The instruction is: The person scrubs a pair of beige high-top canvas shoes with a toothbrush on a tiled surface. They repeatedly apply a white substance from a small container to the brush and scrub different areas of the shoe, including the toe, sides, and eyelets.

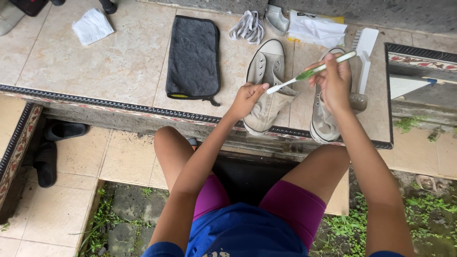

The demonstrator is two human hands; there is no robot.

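My right hand (334,84) grips a white and green toothbrush (312,73) by its handle, held above the tiled ledge. My left hand (247,98) pinches the bristle end of that toothbrush with its fingertips. Under my left hand lies a dirty white sneaker (267,81) without laces, toe pointing away from me. A second white sneaker (325,121) lies under my right hand and is partly hidden by it.
A grey cloth (193,57) lies flat left of the shoes. Striped laces (247,26), a white scrub brush (365,45), a white bag (316,28) and a white rag (92,25) sit farther back. Black sandals (52,147) rest on the lower floor at left.
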